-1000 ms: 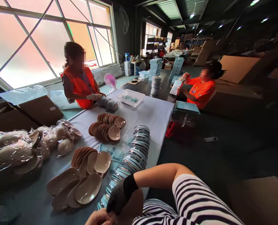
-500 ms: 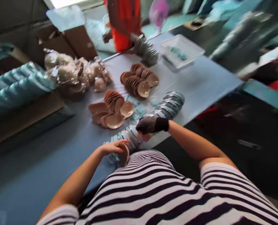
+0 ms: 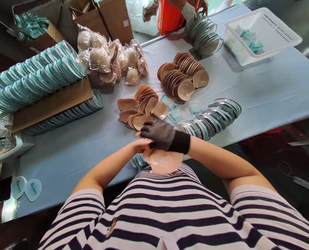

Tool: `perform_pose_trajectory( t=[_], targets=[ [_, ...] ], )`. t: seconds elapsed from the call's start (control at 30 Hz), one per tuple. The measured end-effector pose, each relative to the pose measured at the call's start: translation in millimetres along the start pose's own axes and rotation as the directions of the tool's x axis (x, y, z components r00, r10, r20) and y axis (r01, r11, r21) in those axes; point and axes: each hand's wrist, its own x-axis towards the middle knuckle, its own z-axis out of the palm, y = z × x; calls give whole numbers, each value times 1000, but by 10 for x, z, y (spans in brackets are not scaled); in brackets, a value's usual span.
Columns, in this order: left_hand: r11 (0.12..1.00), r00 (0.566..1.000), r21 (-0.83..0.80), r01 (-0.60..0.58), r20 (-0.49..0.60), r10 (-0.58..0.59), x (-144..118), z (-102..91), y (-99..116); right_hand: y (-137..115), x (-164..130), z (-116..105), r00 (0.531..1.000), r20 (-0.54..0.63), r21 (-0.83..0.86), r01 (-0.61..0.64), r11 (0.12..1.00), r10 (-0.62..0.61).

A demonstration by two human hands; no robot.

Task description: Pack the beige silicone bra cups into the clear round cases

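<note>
Both hands, the gloved right hand (image 3: pixel 165 136) over the bare left hand (image 3: pixel 141 145), clasp a pink pad (image 3: pixel 165 162) at the worktop's (image 3: pixel 73 152) near edge; pressing evenly should avoid creasing it.

pale blue table (image 3: pixel 274 93), cardboard boxes (image 3: pixel 113 17), dark floor (image 3: pixel 287 159).

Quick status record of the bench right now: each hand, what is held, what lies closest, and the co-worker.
Left hand: bare, touching the top of the pale pink silicone pad.
Right hand: in a black mesh glove, grip over the pad's top edge.
Pad: held at the table's near edge, against the striped shirt.
Nearest: curved row of clear round blister shells; fanned beige pads.
Co-worker's hand: on another shell row at the far edge.
</note>
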Motion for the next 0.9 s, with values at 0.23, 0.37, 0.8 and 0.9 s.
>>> perform_pose_trajectory(
  t=[0.23, 0.37, 0.8, 0.9],
  targets=[
    [820, 780, -495, 286, 618, 102, 14, -97, -121, 543, -933, 401, 701, 127, 176, -712, 680, 702],
    [797, 832, -520, 308, 553, 39, 84, -32, -157, 431, -944, 740, 717, 219, 301, -695, 653, 662],
    [711, 956, -698, 85, 258, 138, 100, 145, -169, 1148, -579, 886, 755, 163, 358, -645, 675, 635],
    [676, 968, -729, 111, 234, 93, 96, 142, -187, 1766, -469, 818, 711, 23, 118, -700, 704, 703]
  ],
)
